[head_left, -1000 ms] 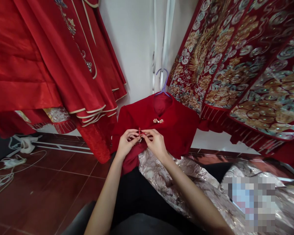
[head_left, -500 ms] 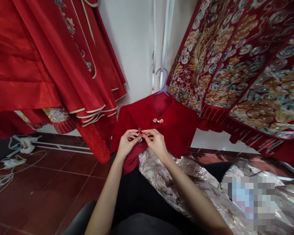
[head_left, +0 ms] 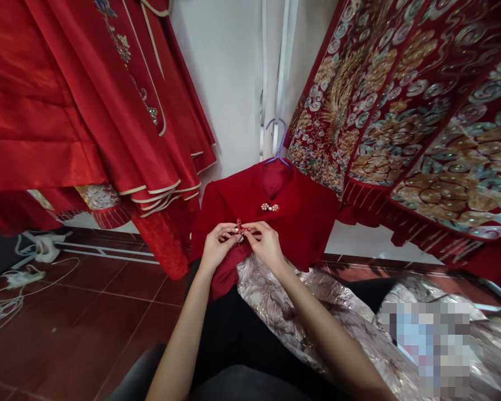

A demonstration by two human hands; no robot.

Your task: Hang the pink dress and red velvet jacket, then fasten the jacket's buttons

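Observation:
A dark red garment (head_left: 304, 223) hangs on a purple hanger (head_left: 280, 146) in front of me, its lower part reaching my lap. Below its neckline sits a gold-and-pearl frog button (head_left: 270, 207). Lower down, my left hand (head_left: 220, 245) and my right hand (head_left: 262, 242) meet at the garment's front. Between them they pinch a small red frog button (head_left: 239, 225) with beaded decoration, thumbs and forefingers closed on it. Fingers hide much of it. Pale patterned shiny fabric (head_left: 275, 312) lies across my lap under my right forearm.
Red garments with cream piping (head_left: 121, 111) hang at the left. An embroidered, fringed dark red garment (head_left: 401, 128) hangs at the right. White rack poles (head_left: 278, 67) stand behind the hanger. White cables (head_left: 8, 301) lie on the tiled floor (head_left: 79, 328) at the left.

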